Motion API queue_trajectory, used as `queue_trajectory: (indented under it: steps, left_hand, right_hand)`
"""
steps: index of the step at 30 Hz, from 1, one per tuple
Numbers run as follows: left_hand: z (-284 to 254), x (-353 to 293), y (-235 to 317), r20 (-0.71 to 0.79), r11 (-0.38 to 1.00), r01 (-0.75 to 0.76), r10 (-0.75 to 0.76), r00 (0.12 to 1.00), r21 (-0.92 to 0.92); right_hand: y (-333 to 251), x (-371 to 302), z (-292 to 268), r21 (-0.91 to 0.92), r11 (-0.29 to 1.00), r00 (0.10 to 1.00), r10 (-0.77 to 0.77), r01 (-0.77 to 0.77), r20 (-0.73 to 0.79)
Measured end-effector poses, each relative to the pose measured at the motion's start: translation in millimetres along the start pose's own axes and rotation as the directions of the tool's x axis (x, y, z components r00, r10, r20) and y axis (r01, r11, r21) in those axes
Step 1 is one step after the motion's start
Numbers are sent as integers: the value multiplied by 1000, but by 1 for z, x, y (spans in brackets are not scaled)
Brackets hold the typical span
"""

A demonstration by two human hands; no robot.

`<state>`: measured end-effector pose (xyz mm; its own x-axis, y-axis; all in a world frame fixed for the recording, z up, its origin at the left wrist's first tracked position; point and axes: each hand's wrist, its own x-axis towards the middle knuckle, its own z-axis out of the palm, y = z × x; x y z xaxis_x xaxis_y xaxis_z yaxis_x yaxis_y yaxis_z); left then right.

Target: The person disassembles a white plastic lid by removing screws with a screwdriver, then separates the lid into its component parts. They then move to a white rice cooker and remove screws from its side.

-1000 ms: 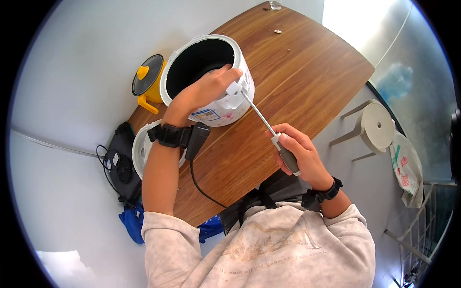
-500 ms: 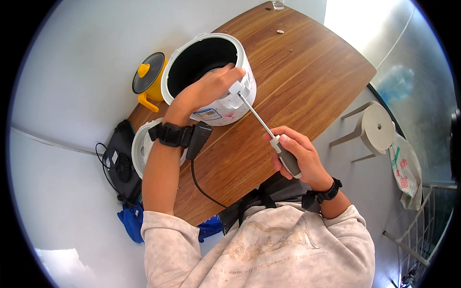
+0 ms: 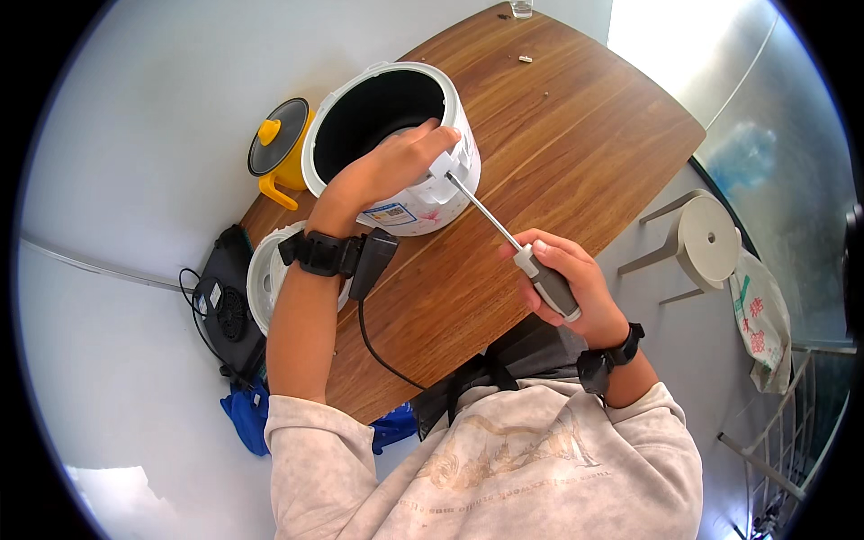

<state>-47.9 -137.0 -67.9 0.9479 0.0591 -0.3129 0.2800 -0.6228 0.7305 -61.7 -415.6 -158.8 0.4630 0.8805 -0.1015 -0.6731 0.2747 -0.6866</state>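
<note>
A white rice cooker body (image 3: 468,135) with a dark interior stands lidless on the table. Over its near rim reaches my left hand (image 3: 396,165), gripping the wall with fingers inside, partly hidden, and the thumb side near a small white bracket (image 3: 441,166) on the outside. My right hand (image 3: 580,286) is closed round the grey handle of a screwdriver (image 3: 490,219). The screwdriver's shaft slants up to the left, and its tip meets the white bracket. Whether a screw sits at the tip is too small to make out.
A yellow pot (image 3: 283,148) with a glass lid stands left of the cooker. Beneath my left forearm lies a round white part (image 3: 263,292), beside a black appliance (image 3: 225,288) with a cord. The wooden table (image 3: 576,126) holds a glass (image 3: 521,9) far off. A stool (image 3: 706,238) stands right.
My right hand has shifted slightly to the right and up, its grip on the screwdriver handle turned a little. The tip stays at the bracket. My left hand and the cooker have not moved.
</note>
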Motion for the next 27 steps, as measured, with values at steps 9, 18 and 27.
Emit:
queue_trajectory:
  steps: [9, 18, 27]
  left_hand:
    - [5, -3, 6, -44, 999, -40, 41, 998, 9]
    - [3, -4, 4, -20, 974, -160, 165, 986, 159]
    - [3, -1, -6, -11, 950, -239, 247, 969, 202]
  right_hand:
    - [0, 0, -3, -7, 1000, 1000, -10, 10, -5]
    - [-3, 1, -4, -11, 1000, 1000, -9, 9, -5]
    - [2, 1, -4, -58, 998, 999, -33, 33, -7]
